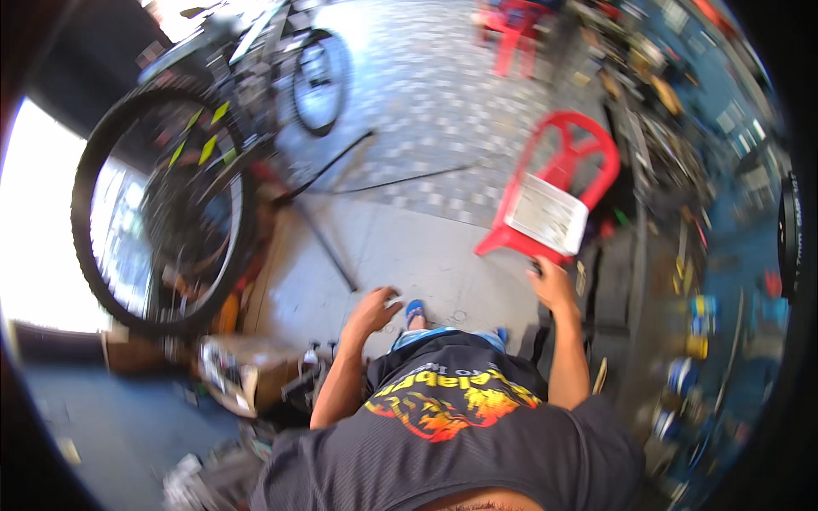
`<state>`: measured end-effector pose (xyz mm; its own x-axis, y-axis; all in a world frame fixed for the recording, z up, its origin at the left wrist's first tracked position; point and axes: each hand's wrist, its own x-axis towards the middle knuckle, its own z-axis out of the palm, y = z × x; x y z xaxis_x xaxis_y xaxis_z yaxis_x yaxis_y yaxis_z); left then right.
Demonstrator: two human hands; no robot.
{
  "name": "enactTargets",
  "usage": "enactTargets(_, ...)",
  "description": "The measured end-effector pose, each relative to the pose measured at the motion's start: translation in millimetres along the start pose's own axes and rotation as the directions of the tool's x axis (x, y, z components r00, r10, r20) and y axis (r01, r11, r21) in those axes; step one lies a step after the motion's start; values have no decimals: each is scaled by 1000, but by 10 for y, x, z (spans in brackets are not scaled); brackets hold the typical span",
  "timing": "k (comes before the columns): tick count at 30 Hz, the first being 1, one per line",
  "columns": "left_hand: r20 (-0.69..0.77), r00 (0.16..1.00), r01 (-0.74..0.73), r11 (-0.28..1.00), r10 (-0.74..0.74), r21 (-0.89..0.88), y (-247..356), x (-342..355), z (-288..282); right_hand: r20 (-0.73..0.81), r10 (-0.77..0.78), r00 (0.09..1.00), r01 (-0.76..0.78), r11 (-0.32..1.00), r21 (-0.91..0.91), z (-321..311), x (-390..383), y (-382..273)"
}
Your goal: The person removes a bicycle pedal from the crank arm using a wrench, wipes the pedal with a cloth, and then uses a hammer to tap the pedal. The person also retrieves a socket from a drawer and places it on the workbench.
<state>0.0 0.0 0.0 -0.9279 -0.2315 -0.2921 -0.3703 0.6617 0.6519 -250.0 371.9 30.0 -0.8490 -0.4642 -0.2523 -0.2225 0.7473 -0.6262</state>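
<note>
Dark shirt (452, 464) is filling the foreground. Left hand (373, 312) is hanging above the floor (409, 247), fingers loosely parted and apparently holding nothing. Right hand (554, 286) is hovering by the near edge of a red chair (603, 175), fingers curled; something dark is showing at the fingertips, but whether it is being held, or whether the hand is touching the chair, cannot be determined. Pale tray (547, 213) is lying on the chair's seat, just beyond that hand.

Assessment: the person is probably pausing between handling steps; any next move at the chair would be calling for clear finger contact on its edge or the tray.

Surroundings: a bike (249, 115) is standing at left. Black stand (336, 159) is spreading its legs between bike and chair, presenting a trip hazard. Cluttered bench (615, 285) is limiting room at right; tools beyond are blurring.
</note>
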Motion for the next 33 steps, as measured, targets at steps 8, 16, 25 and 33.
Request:
enactTargets(8,268,955,-148,988,129,52,-117,606,38,-399,300,866,-356,932,-71,-570,-1015,96)
enactTargets(16,334,909,-286,956,250,63,419,1140,287,-622,514,591,-483,843,237,-944,-1671,673)
enactTargets(25,376,860,-421,896,345,140,1378,1679,907,-169,923,345,371,31,928,-1737,-1340,2162)
enactTargets(33,449,837,-384,921,314,70,2526,1980,1589,-413,785,461,604,63,794,-2965,-487,3662)
